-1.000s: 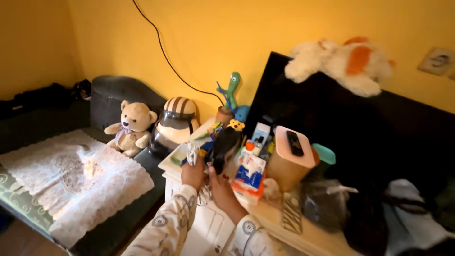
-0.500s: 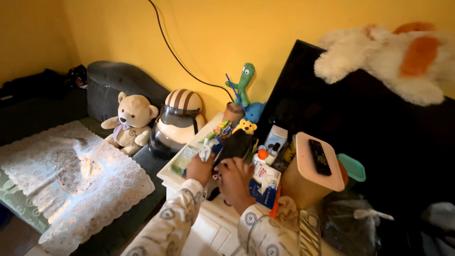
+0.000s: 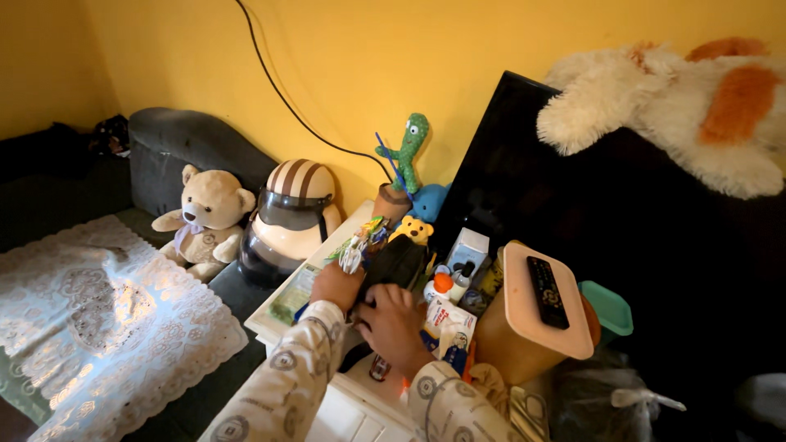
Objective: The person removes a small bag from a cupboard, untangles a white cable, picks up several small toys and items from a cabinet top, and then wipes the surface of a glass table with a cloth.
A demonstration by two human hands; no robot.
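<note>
Crowded, this corner. Left hand is clenched around a small bundle of bright wrappers and white bits, held up just over the surface. Right hand lies with fingers spread over a black pouch at the middle of the clutter; grip looks loose, pressing more than grasping, though I cannot tell for sure.

Risks, as I judge them:
- Small bottles and a carton stand touching the right hand's far side. A sideways drag of the pouch could topple them.
- Remote lies loose on the lid of a tan bin, right of the hands; a knock to the bin may slide it off.
- Cactus toy in its pot stands far behind, near a yellow figure; a high lift of the bundle could brush them.
- Bundle is loose-ended; pieces may drop out.

Room and edges:
- Surface's left edge is close by the left forearm; beyond it, a drop to a dark seat where a helmet and teddy sit.
- Right is blocked by the bin and a dark screen.
- Open room lies near, toward the person, and left over the lace cloth.
</note>
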